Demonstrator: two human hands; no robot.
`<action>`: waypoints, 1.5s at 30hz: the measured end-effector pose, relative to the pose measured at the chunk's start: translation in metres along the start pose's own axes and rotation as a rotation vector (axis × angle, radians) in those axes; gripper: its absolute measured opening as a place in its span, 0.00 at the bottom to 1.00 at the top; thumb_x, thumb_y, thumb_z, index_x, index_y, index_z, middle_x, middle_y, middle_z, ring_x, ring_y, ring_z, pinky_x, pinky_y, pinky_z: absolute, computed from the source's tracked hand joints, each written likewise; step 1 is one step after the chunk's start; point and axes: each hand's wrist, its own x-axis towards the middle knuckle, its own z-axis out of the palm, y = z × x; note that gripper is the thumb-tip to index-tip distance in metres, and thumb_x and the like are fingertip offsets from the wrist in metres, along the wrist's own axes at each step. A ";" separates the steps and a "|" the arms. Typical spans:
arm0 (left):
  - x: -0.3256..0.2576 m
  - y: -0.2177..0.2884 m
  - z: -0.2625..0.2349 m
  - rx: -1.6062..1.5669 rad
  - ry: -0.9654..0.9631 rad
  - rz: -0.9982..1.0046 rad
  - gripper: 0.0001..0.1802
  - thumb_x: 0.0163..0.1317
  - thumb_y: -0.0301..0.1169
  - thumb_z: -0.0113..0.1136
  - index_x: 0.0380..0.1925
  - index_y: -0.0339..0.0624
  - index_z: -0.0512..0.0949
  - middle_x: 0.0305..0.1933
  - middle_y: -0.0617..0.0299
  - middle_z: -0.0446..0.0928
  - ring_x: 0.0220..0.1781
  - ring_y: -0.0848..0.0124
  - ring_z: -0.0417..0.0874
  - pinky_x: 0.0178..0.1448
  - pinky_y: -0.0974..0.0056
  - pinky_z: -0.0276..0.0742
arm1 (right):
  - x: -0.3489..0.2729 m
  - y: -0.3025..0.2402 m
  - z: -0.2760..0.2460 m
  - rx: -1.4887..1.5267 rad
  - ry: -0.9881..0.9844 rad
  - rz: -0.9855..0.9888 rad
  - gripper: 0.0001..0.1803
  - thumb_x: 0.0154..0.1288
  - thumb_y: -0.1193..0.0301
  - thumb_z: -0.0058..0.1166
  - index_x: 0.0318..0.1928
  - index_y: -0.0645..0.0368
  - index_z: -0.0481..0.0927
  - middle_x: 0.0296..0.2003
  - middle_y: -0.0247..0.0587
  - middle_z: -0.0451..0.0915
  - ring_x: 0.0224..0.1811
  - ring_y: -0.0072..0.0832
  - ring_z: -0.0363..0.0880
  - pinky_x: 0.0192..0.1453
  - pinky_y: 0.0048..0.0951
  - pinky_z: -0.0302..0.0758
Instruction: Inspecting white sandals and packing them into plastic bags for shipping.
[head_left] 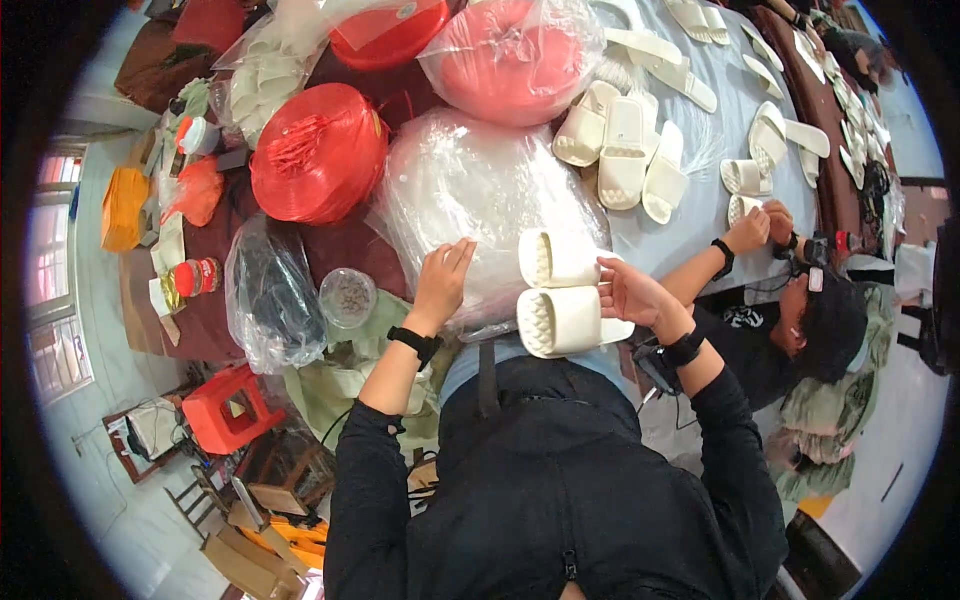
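Workshop table (700,215) under a grey-blue cover, seen from overhead and crowded with goods. At 12 o'clock lie red mesh bundles (318,152) and a pink bundle in clear film (512,58); at the centre sits a large clear plastic bag (480,195) of pale contents. Loose white slippers (622,150) lie at 1 o'clock, more of them strung along the far edge toward 2 o'clock.

Left hand (442,280): fingers loosely curled, fingertips resting on the film of the large bag at 9 o'clock from the pair; it grips nothing that can be made out. Right hand (632,292): open, fingers spread, touching the 3 o'clock end of the stacked slipper pair (560,292), steadying rather than clasping it. The pair lies just in front of the person's chest, one slipper above the other, openings facing 9 o'clock, against the near side of the bag.

A co-worker's hand (748,230) at 3 o'clock handles another slipper (742,177). A small clear tub (347,296) and a dark bag (272,290) stand at 9 o'clock.

Judged step: pairing and bagging slippers, the pair aligned and ready. The next move likely calls for the left hand to find and hold open the bag's mouth while the right closes around the pair.
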 end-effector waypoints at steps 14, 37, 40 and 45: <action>-0.010 0.021 0.031 -0.036 0.102 -0.283 0.26 0.63 0.31 0.44 0.62 0.43 0.59 0.67 0.53 0.56 0.68 0.48 0.54 0.64 0.38 0.47 | 0.057 0.049 0.015 0.113 0.066 -0.050 0.11 0.68 0.66 0.39 0.41 0.62 0.69 0.32 0.41 0.76 0.33 0.27 0.77 0.42 0.27 0.76; 0.027 0.082 0.025 -0.262 0.311 -0.556 0.26 0.66 0.36 0.40 0.62 0.37 0.56 0.63 0.36 0.56 0.65 0.45 0.57 0.69 0.54 0.52 | 0.058 0.048 -0.006 0.254 0.282 -0.285 0.17 0.64 0.63 0.43 0.48 0.62 0.67 0.43 0.46 0.74 0.47 0.39 0.73 0.54 0.37 0.68; 0.027 0.079 0.025 -0.260 0.268 -0.633 0.26 0.66 0.41 0.42 0.62 0.46 0.59 0.62 0.34 0.57 0.63 0.45 0.60 0.64 0.54 0.58 | 0.053 0.042 -0.021 -0.145 0.297 -0.215 0.15 0.63 0.64 0.45 0.45 0.60 0.70 0.39 0.44 0.76 0.40 0.34 0.76 0.45 0.33 0.72; 0.024 0.077 0.026 -0.158 0.191 -0.536 0.25 0.65 0.41 0.43 0.62 0.56 0.60 0.61 0.34 0.58 0.61 0.41 0.61 0.63 0.52 0.60 | 0.048 0.033 -0.010 -0.344 0.292 -0.286 0.10 0.61 0.64 0.52 0.32 0.59 0.75 0.24 0.34 0.76 0.22 0.23 0.75 0.27 0.24 0.72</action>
